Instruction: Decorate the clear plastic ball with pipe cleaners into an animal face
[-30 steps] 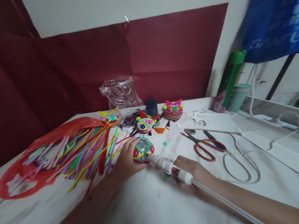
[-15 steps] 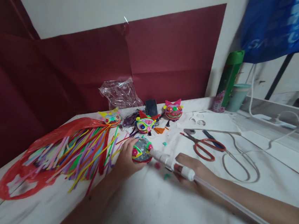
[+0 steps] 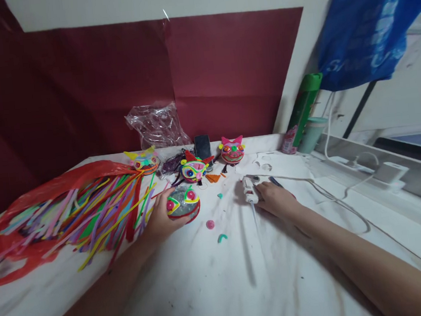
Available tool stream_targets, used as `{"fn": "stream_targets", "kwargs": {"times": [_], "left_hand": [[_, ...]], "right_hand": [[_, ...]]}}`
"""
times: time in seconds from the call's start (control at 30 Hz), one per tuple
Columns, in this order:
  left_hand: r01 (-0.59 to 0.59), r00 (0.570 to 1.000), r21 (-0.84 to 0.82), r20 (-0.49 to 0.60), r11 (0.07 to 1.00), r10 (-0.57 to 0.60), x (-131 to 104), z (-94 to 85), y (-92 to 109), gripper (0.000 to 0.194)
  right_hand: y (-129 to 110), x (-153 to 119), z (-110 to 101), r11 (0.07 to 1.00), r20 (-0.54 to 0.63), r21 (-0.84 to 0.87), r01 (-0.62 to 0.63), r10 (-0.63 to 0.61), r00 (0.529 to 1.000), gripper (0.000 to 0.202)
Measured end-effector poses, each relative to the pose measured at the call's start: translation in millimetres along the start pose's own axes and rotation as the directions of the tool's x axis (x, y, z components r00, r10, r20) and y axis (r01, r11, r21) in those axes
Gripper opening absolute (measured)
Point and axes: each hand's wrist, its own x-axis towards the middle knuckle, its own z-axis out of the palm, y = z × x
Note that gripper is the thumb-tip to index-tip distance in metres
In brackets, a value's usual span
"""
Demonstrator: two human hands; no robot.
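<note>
In the head view my left hand point(image 3: 163, 218) is wrapped round the side of a grey ball-shaped head point(image 3: 184, 209). Two pink eyes edged in yellow and green show on it, with a dark red line along its lower part. Over to the right, my right hand point(image 3: 274, 197) is closed on a white hot glue gun point(image 3: 249, 189), low over the table, its glue stick pointing back toward me. Between the hands lie a small pink disc point(image 3: 210, 224), a curved green piece point(image 3: 222, 238) and a small teal piece point(image 3: 219, 196).
Decorated lion-like heads stand behind: yellow-eared point(image 3: 146, 162), red-horned point(image 3: 194, 169), pink-eared point(image 3: 232, 151). Colourful pipe cleaners point(image 3: 104, 213) spread over a red plastic bag point(image 3: 81, 174) at left. A phone point(image 3: 202, 148), clear plastic point(image 3: 159, 125), green can point(image 3: 307, 99), cup point(image 3: 312, 135) and white cable point(image 3: 348, 199) are also there.
My right hand has carried the glue gun away from the grey head, to the right and back beside the scissors. The grey head has turned so both its eyes face me.
</note>
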Motion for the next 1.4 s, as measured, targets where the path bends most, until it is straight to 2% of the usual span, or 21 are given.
{"fn": "stream_targets", "kwargs": {"times": [0.13,0.17,0.23,0.3,0.4,0.47,0.6,0.67,0.7,0.73,0.8,0.87,1.0,1.13,1.2,1.27,1.3,1.33,1.4], "left_hand": [[0.006,1.000,0.020,-0.008,1.000,-0.006,-1,0.5,0,0.080],[0.006,1.000,0.025,-0.017,1.000,-0.005,-1,0.8,0,0.080],[-0.005,1.000,0.029,-0.031,1.000,0.005,-2,1.3,1,0.079],[-0.023,0.999,0.025,-0.037,0.999,0.024,-2,1.8,1,0.078],[-0.049,0.998,0.019,-0.050,0.999,0.049,-2,2.2,0,0.078],[-0.065,0.996,0.025,-0.060,0.998,0.066,-2,2.4,-1,0.078],[-0.073,0.996,0.039,-0.054,0.997,0.075,-3,2.2,-1,0.076],[-0.078,0.995,0.039,-0.054,0.996,0.080,-3,1.4,-1,0.075],[-0.081,0.995,0.038,-0.055,0.996,0.083,-3,0.8,0,0.076],[-0.080,0.995,0.036,-0.054,0.996,0.082,-3,0.0,1,0.075],[-0.071,0.996,0.028,-0.044,0.997,0.073,-3,-1.6,3,0.075],[-0.054,0.998,0.021,-0.032,0.998,0.055,-3,-2.5,5,0.074],[-0.045,0.998,0.046,-0.035,0.998,0.046,-3,0.5,1,0.075],[-0.188,0.972,0.151,-0.116,0.970,0.206,-6,3.7,0,0.079],[-0.266,0.926,0.205,-0.216,0.942,0.309,-10,1.0,9,0.070],[-0.312,0.885,0.186,-0.301,0.932,0.356,-16,-3.9,25,0.044],[-0.334,0.891,0.133,-0.280,0.933,0.358,-19,-6.2,35,0.028],[-0.322,0.918,0.046,-0.229,0.946,0.324,-22,-7.9,45,0.017],[-0.111,0.988,-0.128,-0.117,0.985,0.096,-28,-8.5,63,0.011]], "right_hand": [[3,-3,-9,0.998,0.050,-0.004,0.070,-0.070,0.996,0.020],[3,-4,-13,0.995,0.032,0.005,0.097,-0.097,0.995,0.020],[-2,-6,-21,0.977,-0.075,0.081,0.197,-0.191,0.979,0.017],[-16,-8,-25,0.897,-0.213,0.215,0.386,-0.342,0.915,0.015],[-50,-10,-20,0.672,-0.283,0.377,0.638,-0.572,0.770,0.018],[-72,-8,-12,0.614,-0.256,0.402,0.679,-0.636,0.728,0.018],[-98,0,3,0.610,-0.220,0.372,0.700,-0.675,0.705,0.017],[-102,4,9,0.609,-0.203,0.426,0.669,-0.656,0.727,0.013],[-103,6,11,0.598,-0.195,0.522,0.608,-0.610,0.768,0.009],[-103,7,13,0.567,-0.176,0.650,0.506,-0.536,0.826,0.007],[-103,8,16,0.433,-0.077,0.869,0.240,-0.362,0.929,0.011],[-103,7,16,0.300,0.046,0.953,0.033,-0.254,0.966,0.021],[-105,3,8,0.175,0.178,0.975,-0.140,-0.224,0.958,0.033],[-112,-5,-5,0.062,0.236,0.972,-0.228,-0.223,0.946,0.034],[-118,-9,-10,0.017,0.238,0.971,-0.240,-0.218,0.946,0.032],[-125,-12,-13,-0.039,0.228,0.970,-0.241,-0.202,0.952,0.029],[-129,-14,-15,-0.068,0.222,0.969,-0.239,-0.194,0.956,0.028],[-132,-16,-16,-0.094,0.214,0.968,-0.234,-0.187,0.959,0.027],[-138,-21,-18,-0.127,0.193,0.968,-0.218,-0.185,0.964,0.026]]}}
